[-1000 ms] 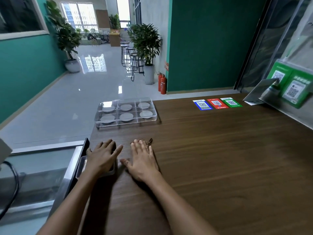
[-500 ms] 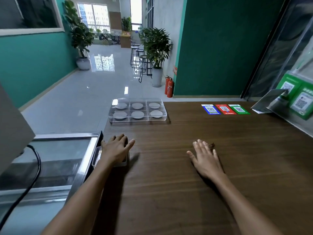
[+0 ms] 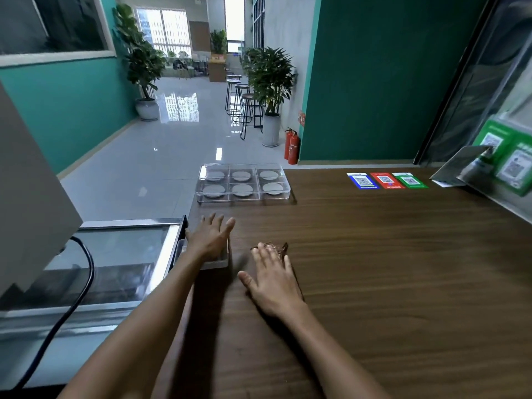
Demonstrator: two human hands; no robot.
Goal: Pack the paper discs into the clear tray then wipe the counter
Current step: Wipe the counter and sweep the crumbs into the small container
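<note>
A clear six-cell tray [image 3: 243,199] stands at the far left of the wooden counter [image 3: 388,269], with a grey paper disc [image 3: 272,188] lying in each cell. My left hand [image 3: 211,237] rests flat, fingers spread, on a small clear container [image 3: 216,263] at the counter's left edge. My right hand [image 3: 273,280] lies palm down on the counter just right of it, pressing a small brown cloth [image 3: 283,246] that peeks out beyond the fingertips. Both hands are nearer to me than the tray and do not touch it.
Blue, red and green QR cards [image 3: 387,180] lie at the counter's far edge. A slanted panel with green QR signs [image 3: 512,162] lines the right side. A glass-topped case [image 3: 115,254] with a black cable [image 3: 86,277] sits below the left edge.
My right hand swept right across the counter with the cloth, then came back left, close to my left hand. My left hand stayed on the small container.
</note>
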